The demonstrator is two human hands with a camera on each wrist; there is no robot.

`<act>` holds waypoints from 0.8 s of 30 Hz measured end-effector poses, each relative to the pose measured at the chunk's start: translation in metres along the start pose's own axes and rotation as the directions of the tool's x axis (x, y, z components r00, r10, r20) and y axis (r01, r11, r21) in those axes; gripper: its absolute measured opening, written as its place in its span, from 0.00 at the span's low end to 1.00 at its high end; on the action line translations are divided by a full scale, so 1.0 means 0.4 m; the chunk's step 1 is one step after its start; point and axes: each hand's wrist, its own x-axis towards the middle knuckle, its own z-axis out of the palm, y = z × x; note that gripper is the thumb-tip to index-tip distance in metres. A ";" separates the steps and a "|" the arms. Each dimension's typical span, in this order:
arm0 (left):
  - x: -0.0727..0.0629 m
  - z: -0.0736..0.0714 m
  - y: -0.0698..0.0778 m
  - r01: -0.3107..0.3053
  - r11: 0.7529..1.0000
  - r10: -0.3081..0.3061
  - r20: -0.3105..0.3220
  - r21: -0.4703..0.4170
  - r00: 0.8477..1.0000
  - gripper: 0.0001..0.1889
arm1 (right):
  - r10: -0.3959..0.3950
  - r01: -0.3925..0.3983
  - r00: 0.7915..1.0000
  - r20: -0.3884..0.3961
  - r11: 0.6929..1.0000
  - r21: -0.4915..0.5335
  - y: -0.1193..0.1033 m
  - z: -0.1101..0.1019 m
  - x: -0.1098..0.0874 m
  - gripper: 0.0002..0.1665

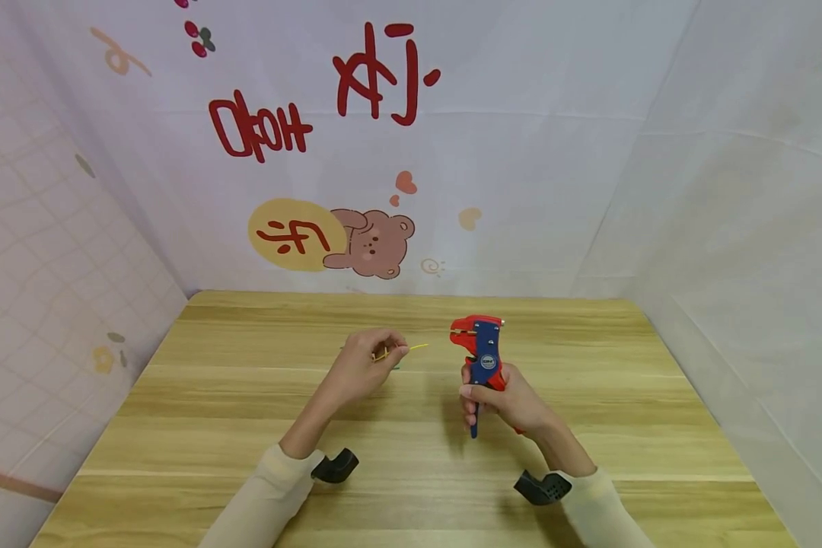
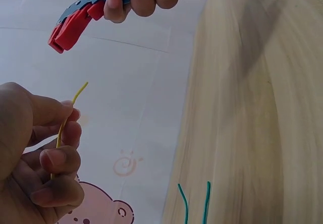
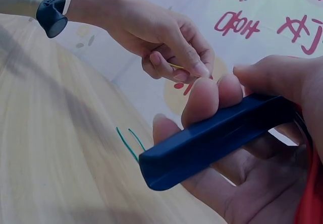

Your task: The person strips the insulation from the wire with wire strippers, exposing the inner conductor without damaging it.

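My left hand (image 1: 370, 361) pinches a thin yellow wire (image 2: 79, 91) between thumb and forefinger. One end sticks out past the fingertips towards the right; the rest runs back across the curled fingers. In my right hand (image 1: 517, 399) is a red and blue wire stripper (image 1: 486, 361), gripped round its handles and held upright above the table. Its red head faces left, level with the wire end but apart from it. Two green wires (image 2: 207, 202) lie on the table beyond the left hand, which mostly hides them in the head view.
The wooden table (image 1: 411, 495) ends at a white printed cloth (image 1: 534, 190) at the back, with more cloth at both sides. Each wrist carries a black camera mount, one on the left sleeve (image 1: 336, 466) and one on the right (image 1: 543, 487).
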 end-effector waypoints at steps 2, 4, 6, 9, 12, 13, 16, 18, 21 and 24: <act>0.005 0.000 0.003 -0.002 1.000 0.002 0.000 -0.002 1.000 0.02 | 0.000 0.000 1.000 -0.002 1.000 -0.009 -0.002 0.003 0.003 0.03; 0.009 -0.001 0.007 -0.006 1.000 0.006 -0.002 -0.003 1.000 0.03 | 0.000 0.000 1.000 -0.005 1.000 -0.019 -0.003 0.005 0.007 0.04; 0.012 -0.002 0.010 -0.010 1.000 0.010 -0.004 -0.004 1.000 0.03 | -0.002 0.002 1.000 -0.006 1.000 -0.021 -0.006 0.008 0.011 0.04; 0.016 -0.003 0.015 -0.013 1.000 0.012 -0.010 -0.011 1.000 0.03 | -0.002 0.002 1.000 -0.007 1.000 -0.014 -0.009 0.012 0.016 0.04; 0.019 -0.005 0.022 -0.009 1.000 0.009 -0.014 -0.018 1.000 0.03 | -0.004 0.004 1.000 -0.005 1.000 0.003 -0.012 0.017 0.021 0.03; 0.020 -0.006 0.025 -0.006 1.000 0.006 -0.016 -0.018 1.000 0.03 | -0.006 0.006 1.000 -0.003 1.000 0.006 -0.013 0.018 0.024 0.03; 0.026 -0.009 0.034 -0.004 1.000 0.003 -0.024 -0.021 1.000 0.03 | -0.013 0.013 1.000 0.003 1.000 0.014 -0.017 0.022 0.031 0.02; 0.031 -0.011 0.040 0.001 1.000 -0.002 -0.028 -0.025 1.000 0.04 | -0.022 0.021 1.000 0.010 1.000 0.012 -0.019 0.024 0.036 0.02; 0.038 -0.014 0.049 0.017 0.999 -0.018 -0.035 -0.034 0.999 0.04 | -0.029 0.029 0.999 0.017 0.999 0.015 -0.021 0.027 0.041 0.02; 0.043 -0.018 0.057 0.025 0.999 -0.027 -0.042 -0.044 0.999 0.04 | -0.027 0.027 0.999 0.023 1.000 0.013 -0.022 0.029 0.044 0.02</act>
